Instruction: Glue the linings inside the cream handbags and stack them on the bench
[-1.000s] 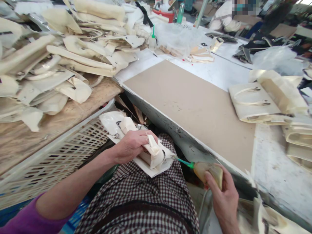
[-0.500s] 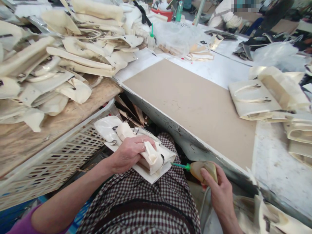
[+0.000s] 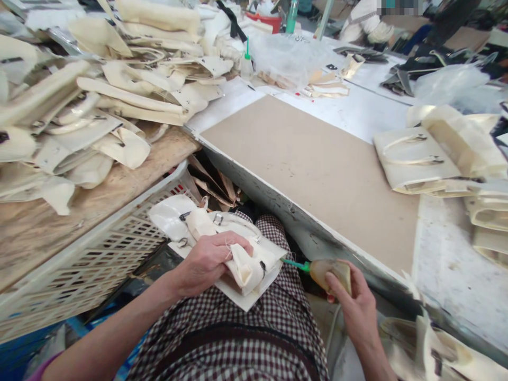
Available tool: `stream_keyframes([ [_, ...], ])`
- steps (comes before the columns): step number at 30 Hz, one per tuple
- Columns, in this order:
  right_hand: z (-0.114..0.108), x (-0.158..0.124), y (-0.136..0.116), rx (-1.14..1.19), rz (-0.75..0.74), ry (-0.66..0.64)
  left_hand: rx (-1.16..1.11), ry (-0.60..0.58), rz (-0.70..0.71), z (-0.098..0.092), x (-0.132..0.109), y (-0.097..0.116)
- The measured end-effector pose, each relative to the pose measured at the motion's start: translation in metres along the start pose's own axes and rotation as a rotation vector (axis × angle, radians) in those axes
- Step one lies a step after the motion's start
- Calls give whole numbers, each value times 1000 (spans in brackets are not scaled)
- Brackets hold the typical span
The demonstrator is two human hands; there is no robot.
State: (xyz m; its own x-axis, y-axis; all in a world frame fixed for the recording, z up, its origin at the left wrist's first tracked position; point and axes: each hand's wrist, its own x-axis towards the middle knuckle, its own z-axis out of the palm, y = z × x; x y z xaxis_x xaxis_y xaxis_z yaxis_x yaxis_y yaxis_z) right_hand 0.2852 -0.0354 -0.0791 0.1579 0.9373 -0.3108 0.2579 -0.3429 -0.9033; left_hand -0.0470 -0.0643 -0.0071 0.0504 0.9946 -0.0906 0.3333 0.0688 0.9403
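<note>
My left hand (image 3: pixel 208 260) is closed over a cream bag piece (image 3: pixel 238 259) that lies on my lap, over the checked apron (image 3: pixel 238 338). Metal rings and straps show on the piece's left end. My right hand (image 3: pixel 357 312) grips a small yellowish glue bottle (image 3: pixel 331 272). Its green nozzle points left and its tip touches the right edge of the cream piece. Both hands sit below the front edge of the worktable.
A brown board (image 3: pixel 309 169) lies on the white worktable. Cream bags (image 3: pixel 416 159) are stacked at the right, and a heap of cream pieces (image 3: pixel 99 95) at the left over a white slotted crate (image 3: pixel 91 264). Another glue bottle (image 3: pixel 246 61) and another person (image 3: pixel 373 26) are at the far end.
The cream piece and my left hand shifted slightly down and left on my lap. The bottle stays in my right hand, its nozzle still at the piece's edge.
</note>
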Motion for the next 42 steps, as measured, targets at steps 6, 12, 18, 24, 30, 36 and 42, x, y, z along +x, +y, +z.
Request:
stream_keyframes([
  [6,-6,-1,0,27,26,-4,111,13,149,-2,-5,-11],
  [12,1,3,2,48,3,96,64,19,137,1,-11,-16],
  [18,0,0,-3,23,19,44,95,15,180,5,-14,-17],
  [24,-4,-4,-10,50,35,25,119,23,200,5,-16,-15],
  [30,-5,-8,-8,69,62,-5,114,23,170,6,-21,-18],
  [36,-3,-20,-12,136,118,-93,136,24,186,10,-22,-17],
  [42,6,-43,-24,236,218,-97,66,-4,138,13,-24,-26],
])
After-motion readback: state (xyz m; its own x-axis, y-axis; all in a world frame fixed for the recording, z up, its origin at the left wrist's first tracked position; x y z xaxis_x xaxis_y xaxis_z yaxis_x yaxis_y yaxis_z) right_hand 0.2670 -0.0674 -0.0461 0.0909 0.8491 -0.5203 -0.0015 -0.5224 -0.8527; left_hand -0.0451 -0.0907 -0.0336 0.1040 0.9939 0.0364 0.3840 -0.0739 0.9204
